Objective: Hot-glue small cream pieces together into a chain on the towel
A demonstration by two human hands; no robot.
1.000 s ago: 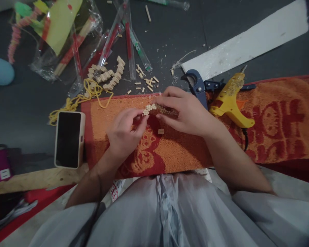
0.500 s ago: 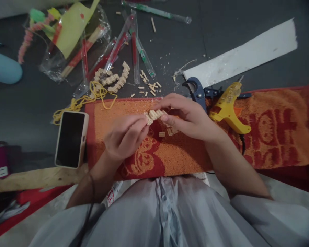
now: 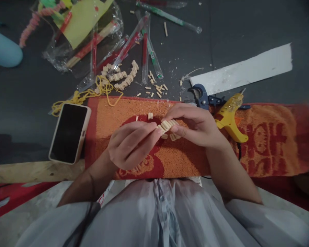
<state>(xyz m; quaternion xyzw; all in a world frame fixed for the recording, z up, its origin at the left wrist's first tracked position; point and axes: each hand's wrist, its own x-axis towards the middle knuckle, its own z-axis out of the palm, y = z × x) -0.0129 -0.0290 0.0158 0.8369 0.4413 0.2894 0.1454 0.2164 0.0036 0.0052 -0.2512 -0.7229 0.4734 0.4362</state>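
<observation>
Above the orange and red towel [image 3: 187,159], my hands meet at a short strip of small wooden stick pieces [image 3: 167,125] set side by side. My right hand [image 3: 197,125] pinches the strip's right part between thumb and fingers. At its left end, my left hand [image 3: 134,144] has its fingertips pressed together; whether they grip the strip or a separate piece is hard to see. A small joined wooden block [image 3: 150,116] lies on the towel beyond my left fingers. More joined pieces [image 3: 173,137] rest under my right hand, partly covered by it.
Right of my hands lie a blue-handled cutter [image 3: 202,99] and a yellow glue gun [image 3: 230,118]. A white board strip [image 3: 244,70] lies behind them. Loose stick bits [image 3: 158,90], curved wooden strips [image 3: 128,78], yellow string [image 3: 101,87] and wrapped tubes [image 3: 145,51] lie beyond the towel; a phone [image 3: 69,133] at left.
Both hands and the strip have shifted slightly right and nearer over the towel. The small wooden block and a thin stick beyond my left hand now show. The whole view has tilted a little.
</observation>
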